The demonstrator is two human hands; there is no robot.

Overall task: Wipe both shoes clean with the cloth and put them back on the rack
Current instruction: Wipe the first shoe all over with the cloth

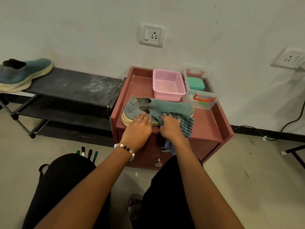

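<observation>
While flat on the shoe [165, 106] atop the red cabinet [212, 128], left hand [137, 129] spread, right hand [168, 126] bunching the cloth [188, 124]. Soft and light, likely (so squashy on top). Best held by the firm sole; other shoe [23, 73] on the rack [74, 85].

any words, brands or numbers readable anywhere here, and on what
None can be read.
Clear plastic box: a dark label on its left wall, too small and blurred to read.
Shoe on the cabinet: no visible brand or print.
Shoe on the rack: no visible brand or print.
Striped cloth: pattern only, no text.
Wall socket plate: no marking legible.
Markers on the floor: barrels too small to read.
</observation>
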